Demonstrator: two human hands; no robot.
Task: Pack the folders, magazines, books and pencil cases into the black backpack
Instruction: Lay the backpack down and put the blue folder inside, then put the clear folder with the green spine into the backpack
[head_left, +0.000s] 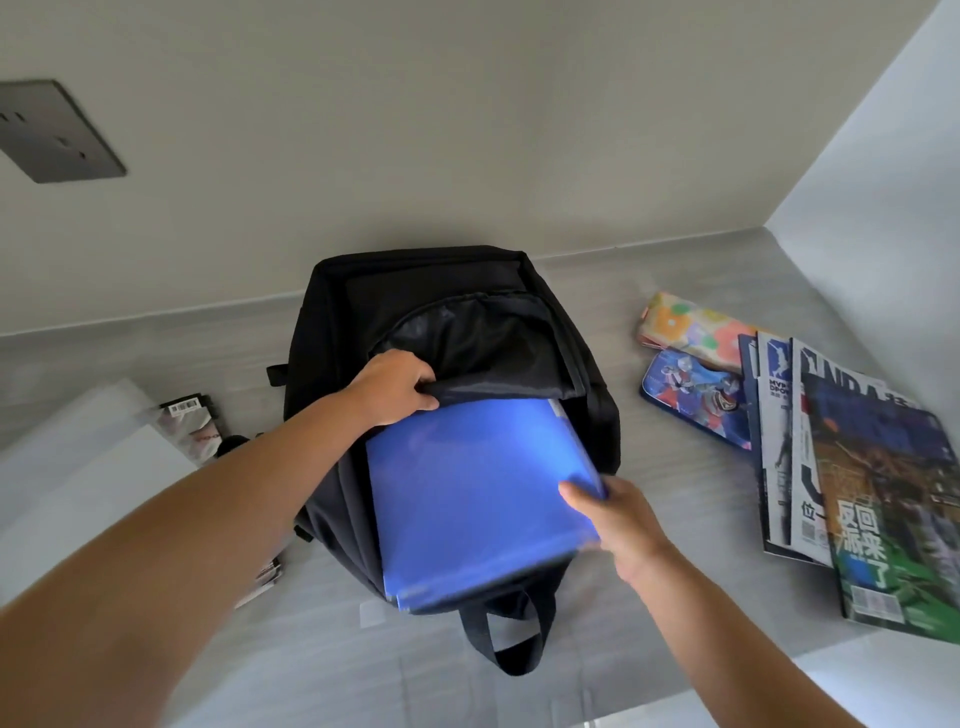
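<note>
The black backpack (332, 332) lies on the grey floor with its main compartment unzipped. My left hand (395, 387) pinches the upper flap and holds the opening apart. A blue folder (478, 488) sits partway inside the opening, its far edge under the flap. My right hand (618, 514) grips the folder's right near corner. To the right lie a floral pencil case (691, 325), a blue cartoon pencil case (691, 392) and a fanned stack of magazines (872, 493).
A white flat object (78, 467) and a small black-and-white printed item (192, 423) lie left of the backpack. A wall with a grey socket plate (52, 130) rises behind. A white wall closes the right side. The backpack's carry handle (511, 639) points toward me.
</note>
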